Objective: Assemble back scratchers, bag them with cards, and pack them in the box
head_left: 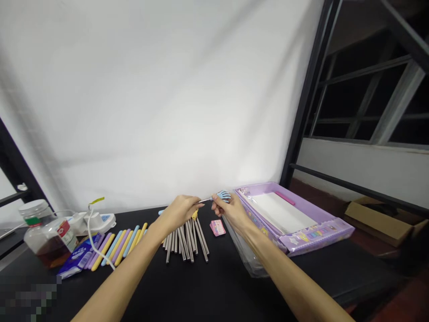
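Between my two hands is a back scratcher piece, a thin metal rod with a light blue hand-shaped head (224,195). My left hand (181,209) is closed around the rod end, with its fingers pinched together. Just below the blue head, my right hand (228,209) grips the piece, its fingers curled. Under and beside my left hand lies a bunch of metal rods (187,241), with a yellow head (195,215) showing at the far end. Small pink cards (217,227) lie on the black table (208,290) below my right hand.
A purple display box (311,214) stands at the right, beside clear plastic bags (250,255). Several pastel handles (117,248) lie in a row at the left. Near them are a blue packet (78,259), a jar of dark liquid (47,237) and a power strip (109,221).
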Tool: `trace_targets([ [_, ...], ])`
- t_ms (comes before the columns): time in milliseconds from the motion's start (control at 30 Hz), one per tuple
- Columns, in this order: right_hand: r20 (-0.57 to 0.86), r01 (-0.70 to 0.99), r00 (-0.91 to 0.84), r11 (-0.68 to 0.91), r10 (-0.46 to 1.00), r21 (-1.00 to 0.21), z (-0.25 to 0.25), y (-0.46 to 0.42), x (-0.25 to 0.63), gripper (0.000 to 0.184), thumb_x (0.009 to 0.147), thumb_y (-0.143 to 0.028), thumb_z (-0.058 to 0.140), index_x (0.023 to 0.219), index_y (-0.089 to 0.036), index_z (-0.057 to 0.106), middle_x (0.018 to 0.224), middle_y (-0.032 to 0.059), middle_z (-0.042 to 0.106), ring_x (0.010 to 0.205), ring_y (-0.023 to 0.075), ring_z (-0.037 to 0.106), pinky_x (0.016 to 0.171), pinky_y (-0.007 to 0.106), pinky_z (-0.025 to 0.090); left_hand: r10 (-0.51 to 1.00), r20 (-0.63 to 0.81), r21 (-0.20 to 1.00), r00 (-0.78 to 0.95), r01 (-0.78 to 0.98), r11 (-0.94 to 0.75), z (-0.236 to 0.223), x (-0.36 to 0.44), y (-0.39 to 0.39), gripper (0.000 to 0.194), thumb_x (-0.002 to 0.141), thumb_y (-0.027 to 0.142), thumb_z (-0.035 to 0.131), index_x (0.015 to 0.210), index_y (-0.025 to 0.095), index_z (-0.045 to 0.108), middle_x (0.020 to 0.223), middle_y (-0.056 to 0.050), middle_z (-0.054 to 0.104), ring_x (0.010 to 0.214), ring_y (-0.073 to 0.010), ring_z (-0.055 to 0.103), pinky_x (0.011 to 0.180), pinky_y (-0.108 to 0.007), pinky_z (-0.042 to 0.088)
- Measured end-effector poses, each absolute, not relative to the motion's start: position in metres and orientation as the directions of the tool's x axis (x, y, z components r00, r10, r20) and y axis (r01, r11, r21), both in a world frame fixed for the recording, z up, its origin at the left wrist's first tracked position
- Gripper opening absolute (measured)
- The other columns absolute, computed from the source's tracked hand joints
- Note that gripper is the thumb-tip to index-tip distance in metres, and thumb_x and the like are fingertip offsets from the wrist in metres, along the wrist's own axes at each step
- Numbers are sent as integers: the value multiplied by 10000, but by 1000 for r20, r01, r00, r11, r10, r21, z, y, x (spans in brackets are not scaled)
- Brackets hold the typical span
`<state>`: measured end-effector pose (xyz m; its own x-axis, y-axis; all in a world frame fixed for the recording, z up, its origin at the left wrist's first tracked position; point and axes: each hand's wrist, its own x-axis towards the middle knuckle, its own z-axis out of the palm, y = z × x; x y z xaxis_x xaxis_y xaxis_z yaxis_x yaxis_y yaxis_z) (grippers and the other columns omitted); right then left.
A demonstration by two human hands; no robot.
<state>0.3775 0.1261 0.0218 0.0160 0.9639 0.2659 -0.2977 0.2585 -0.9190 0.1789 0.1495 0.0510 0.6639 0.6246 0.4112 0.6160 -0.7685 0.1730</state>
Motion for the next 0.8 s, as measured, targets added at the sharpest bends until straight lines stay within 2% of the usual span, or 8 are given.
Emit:
trace_targets([
  [67, 284, -278, -18, 268, 959, -922, 25, 128, 380, 377, 617, -487, 899, 601, -189, 668, 556, 14, 658, 456, 121, 528, 446, 253, 404, 634, 383, 237, 672, 592, -771, 59, 185, 147, 376, 1031, 356, 456, 809, 152, 681, 690, -32, 681, 622, -133, 606, 616, -226, 409],
  [200, 274, -271, -30, 256, 961, -928, 30, 133, 398, 401, 594, -480, 916, 635, -150, 693, 609, 69, 705, 466, 146, 580, 460, 271, 465, 701, 158, 556, 696, 524, -645, 71, 181, 144, 462, 1007, 478, 448, 831, 141, 711, 757, -46, 742, 541, -115, 597, 548, -215, 436],
  [233, 263, -284, 5, 253, 965, -925, 31, 135, 406, 401, 597, -465, 919, 634, -143, 684, 609, 72, 703, 463, 141, 578, 453, 263, 467, 713, 122, 589, 691, 528, -612, 71, 174, 146, 472, 997, 498, 452, 851, 140, 722, 766, -50, 749, 527, -118, 591, 534, -221, 435],
  [300, 223, -327, 129, 253, 966, -911, 35, 138, 429, 383, 630, -411, 916, 620, -144, 641, 569, 48, 669, 432, 104, 536, 409, 218, 435, 733, 170, 495, 658, 586, -641, 67, 152, 152, 476, 978, 516, 471, 847, 152, 748, 758, -55, 753, 555, -141, 618, 549, -238, 442],
  [400, 119, -400, 347, 262, 930, -879, 43, 143, 469, 340, 733, -271, 867, 631, -171, 559, 476, -23, 558, 363, 43, 411, 330, 146, 336, 721, 463, 189, 515, 738, -648, 55, 104, 166, 445, 949, 522, 490, 939, 191, 788, 919, -94, 791, 816, -244, 734, 756, -307, 520],
  [467, 63, -437, 459, 287, 886, -853, 48, 146, 492, 372, 824, -229, 792, 623, -184, 481, 442, -64, 479, 334, 14, 330, 309, 114, 283, 690, 589, 104, 420, 808, -580, 47, 75, 176, 493, 952, 560, 441, 961, 219, 797, 998, -97, 794, 882, -279, 748, 810, -350, 541],
  [633, 28, -474, 581, 367, 813, -800, 50, 156, 504, 363, 913, -264, 713, 674, -192, 448, 488, -80, 461, 359, 12, 358, 332, 102, 308, 690, 623, 83, 370, 845, -528, 42, 49, 184, 554, 960, 633, 386, 1003, 258, 792, 1044, -54, 792, 869, -266, 752, 802, -356, 559],
  [800, 128, -447, 588, 453, 799, -772, 47, 158, 491, 401, 864, -396, 764, 696, -195, 460, 524, -91, 481, 397, 7, 382, 373, 103, 342, 688, 633, 96, 355, 846, -525, 44, 57, 181, 601, 965, 663, 385, 1007, 217, 786, 1084, -84, 781, 922, -289, 745, 866, -376, 545],
])
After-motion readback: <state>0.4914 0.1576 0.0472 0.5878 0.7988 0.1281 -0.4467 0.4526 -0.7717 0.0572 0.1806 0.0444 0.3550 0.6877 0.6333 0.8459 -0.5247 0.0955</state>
